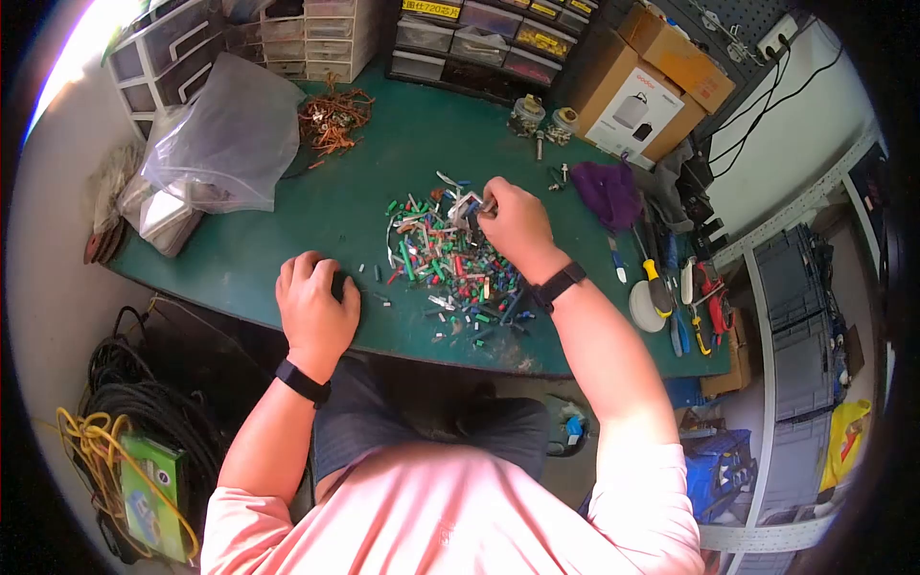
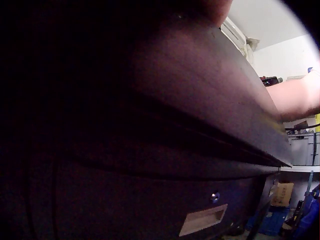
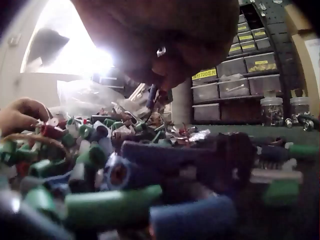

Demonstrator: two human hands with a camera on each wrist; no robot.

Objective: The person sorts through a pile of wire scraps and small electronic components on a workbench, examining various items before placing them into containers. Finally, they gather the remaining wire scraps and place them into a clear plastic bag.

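Observation:
A heap of small green, blue, red and white pieces lies on the green tabletop. Over the heap's upper right edge, the right hand pinches small pieces, one of them silvery; its curled fingers hide most of them. In the right wrist view that hand looms dark above the pile, with a thin blue piece below its fingertips. The left hand rests on the table near the front edge, left of the heap, fingers bent and apart, with a few loose bits beside it.
Behind the heap lie copper-coloured wire scraps and two jars. A clear plastic bag is at the left. Drawer cabinets and a cardboard box line the back. A purple cloth and screwdrivers lie at the right.

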